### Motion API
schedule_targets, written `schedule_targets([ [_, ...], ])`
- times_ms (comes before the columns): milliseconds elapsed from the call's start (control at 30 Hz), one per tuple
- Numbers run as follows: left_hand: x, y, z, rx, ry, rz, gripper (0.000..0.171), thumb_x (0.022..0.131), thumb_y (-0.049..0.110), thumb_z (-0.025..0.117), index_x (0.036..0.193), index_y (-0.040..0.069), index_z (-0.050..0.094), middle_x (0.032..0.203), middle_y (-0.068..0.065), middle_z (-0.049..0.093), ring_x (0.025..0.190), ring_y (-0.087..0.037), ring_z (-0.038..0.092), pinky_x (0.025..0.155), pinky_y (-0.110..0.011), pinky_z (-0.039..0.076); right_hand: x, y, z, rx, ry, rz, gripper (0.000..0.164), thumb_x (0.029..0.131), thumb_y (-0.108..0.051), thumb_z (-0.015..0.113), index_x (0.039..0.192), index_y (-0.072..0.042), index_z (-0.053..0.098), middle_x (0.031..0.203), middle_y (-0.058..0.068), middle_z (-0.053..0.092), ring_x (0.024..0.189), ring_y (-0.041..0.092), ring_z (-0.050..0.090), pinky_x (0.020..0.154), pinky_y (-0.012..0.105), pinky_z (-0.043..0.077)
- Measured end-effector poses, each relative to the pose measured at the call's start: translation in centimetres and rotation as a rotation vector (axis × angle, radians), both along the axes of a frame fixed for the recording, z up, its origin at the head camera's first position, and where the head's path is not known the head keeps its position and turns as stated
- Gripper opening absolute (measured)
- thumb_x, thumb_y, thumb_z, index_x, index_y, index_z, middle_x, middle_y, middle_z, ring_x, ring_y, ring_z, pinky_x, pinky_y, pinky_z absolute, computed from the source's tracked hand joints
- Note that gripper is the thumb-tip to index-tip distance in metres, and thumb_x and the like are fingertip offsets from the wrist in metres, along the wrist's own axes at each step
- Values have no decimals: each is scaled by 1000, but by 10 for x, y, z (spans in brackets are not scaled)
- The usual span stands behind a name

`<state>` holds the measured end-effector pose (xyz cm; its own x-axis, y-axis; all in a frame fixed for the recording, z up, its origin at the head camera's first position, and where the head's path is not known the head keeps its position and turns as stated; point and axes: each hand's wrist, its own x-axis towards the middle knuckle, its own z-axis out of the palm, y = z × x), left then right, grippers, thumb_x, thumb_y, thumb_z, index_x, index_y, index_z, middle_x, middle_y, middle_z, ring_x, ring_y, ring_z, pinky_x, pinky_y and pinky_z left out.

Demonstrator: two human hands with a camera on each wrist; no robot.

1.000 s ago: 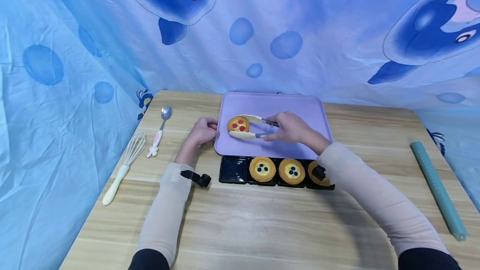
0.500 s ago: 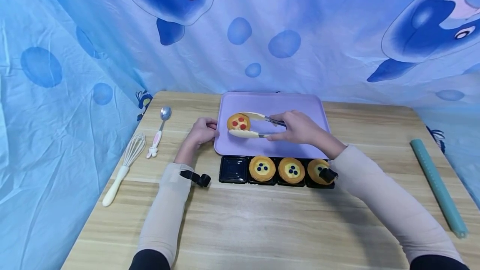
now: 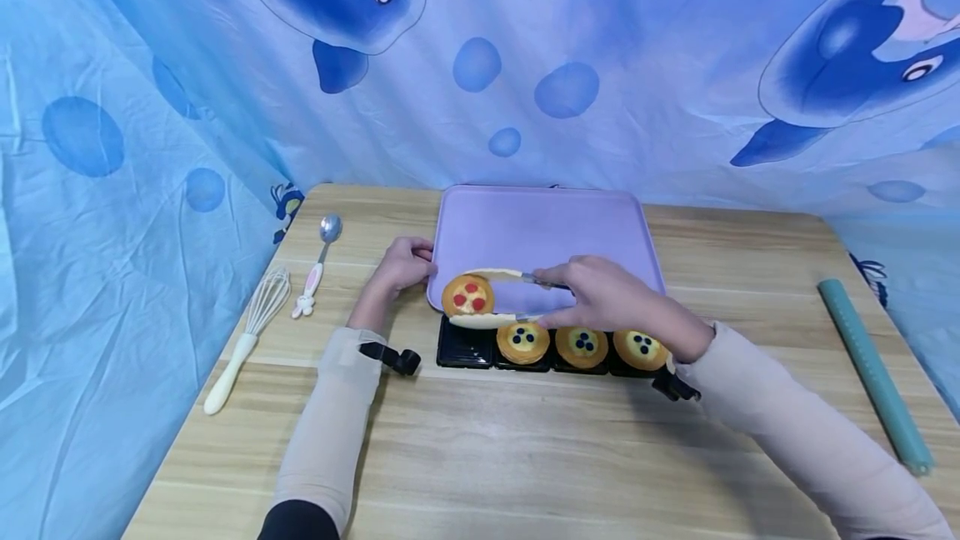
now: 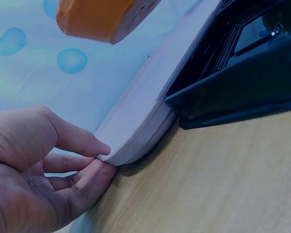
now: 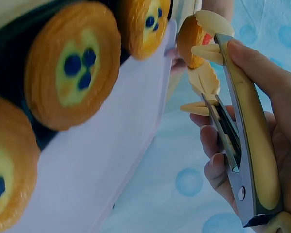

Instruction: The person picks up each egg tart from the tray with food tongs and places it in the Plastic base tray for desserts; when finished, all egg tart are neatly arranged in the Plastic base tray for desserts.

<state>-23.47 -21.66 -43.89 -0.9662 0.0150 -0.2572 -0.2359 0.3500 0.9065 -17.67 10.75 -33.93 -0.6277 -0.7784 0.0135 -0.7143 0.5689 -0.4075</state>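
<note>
My left hand pinches the left rim of the lilac tray; in the left wrist view its thumb lies on top and its fingers lie under the edge. My right hand grips metal tongs with cream scalloped tips. Between those tips hangs an egg tart with red toppings, raised over the tray's front left corner. Just in front of the tray sits a black four-part container. Its leftmost compartment holds nothing, and tarts with dark blue berries fill the others.
On the left of the wooden table lie a whisk and a spoon with a rabbit handle. A green rolling pin lies at the right edge. A blue dolphin-print curtain hangs behind.
The red-topped tart, held in the tongs, has come off the tray's middle left toward the front, near the black container. My right hand moved with it. The left hand stays at the tray's rim.
</note>
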Motion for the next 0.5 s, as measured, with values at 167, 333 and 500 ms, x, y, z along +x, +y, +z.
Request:
schedule_targets([
  [167,0,0,0,-20,-9,5,48,80,-11,60,128,-12,55,107,-21,59,83,-22,59,67,-26,57,13,-5,-3,28,-19,28,64,85,-39,78,133,0,61,129,11,64,80,14,57,76,38,51],
  [333,-1,-1,0,-36,-16,6,49,80,-10,60,129,-11,54,108,-20,58,86,-23,59,68,-27,57,20,-7,-5,72,-33,32,66,85,-41,78,134,-2,60,133,9,62,93,20,60,82,40,51],
  [500,-1,-1,-1,-32,-12,-1,49,81,-10,61,129,-12,54,108,-20,58,86,-24,60,69,-28,58,20,-9,-8,98,-38,47,66,84,-41,78,133,-1,61,131,10,63,65,10,43,69,32,44],
])
